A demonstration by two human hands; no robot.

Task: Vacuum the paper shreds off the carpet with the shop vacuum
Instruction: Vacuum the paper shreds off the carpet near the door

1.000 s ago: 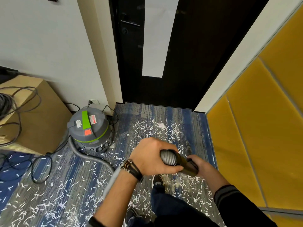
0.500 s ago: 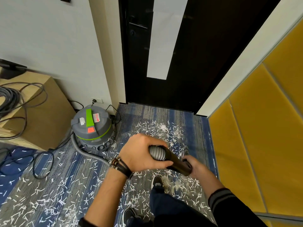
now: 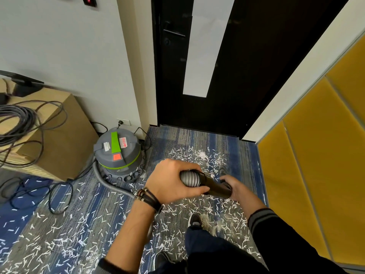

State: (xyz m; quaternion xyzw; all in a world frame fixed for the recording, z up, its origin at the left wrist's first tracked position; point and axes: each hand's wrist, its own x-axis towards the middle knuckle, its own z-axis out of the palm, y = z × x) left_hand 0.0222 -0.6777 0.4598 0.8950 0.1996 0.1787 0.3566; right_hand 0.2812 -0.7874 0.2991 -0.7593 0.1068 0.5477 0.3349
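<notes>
Firmly, left hand [image 3: 169, 180] fingers wrap the ribbed hose [image 3: 190, 178], right hand [image 3: 235, 186] grips the dark tube [image 3: 215, 185]; shop vacuum [image 3: 118, 151] lidded

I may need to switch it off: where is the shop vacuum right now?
In the head view, the shop vacuum stands left of centre, between the brown box and the dark door.

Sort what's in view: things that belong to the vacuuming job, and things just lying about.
Job: shop vacuum, its grey hose, dark wand, paper shreds, carpet; left hand grips the hose, right hand the wand.
Lying about: brown box, coiled cable on it, black cords on the floor.
</notes>
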